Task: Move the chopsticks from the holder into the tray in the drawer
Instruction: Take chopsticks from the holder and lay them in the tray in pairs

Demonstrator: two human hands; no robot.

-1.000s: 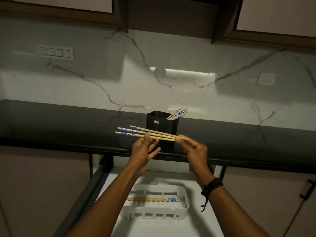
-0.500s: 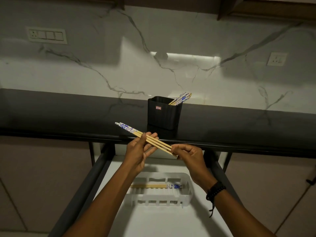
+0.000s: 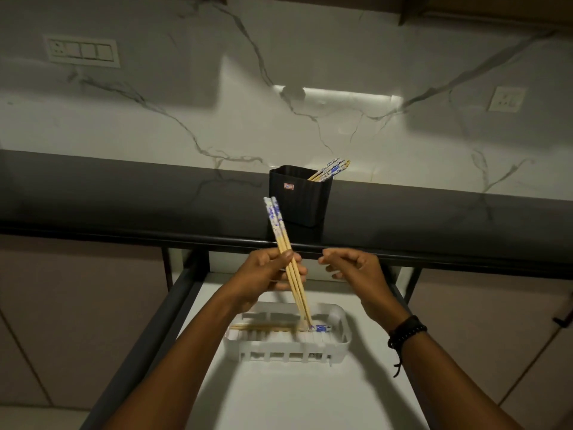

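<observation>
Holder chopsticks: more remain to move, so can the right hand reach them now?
Probably yes: the right hand holds nothing, and the leftover chopsticks jut from the black holder at its open top, nothing between.

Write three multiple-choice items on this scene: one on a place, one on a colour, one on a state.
1. Where does the holder stand?
A. in the drawer
B. on the counter
C. on the floor

2. What colour is the tray?
A. black
B. white
C. red

3. Which hand grips chopsticks?
A. left
B. right
C. both

Answers:
1 B: its base sits on the dark counter, near the front edge.
2 B: its slotted walls are plainly white.
3 A: the left hand is curled round the tilted bundle, while the right hand is curled on nothing.
</observation>
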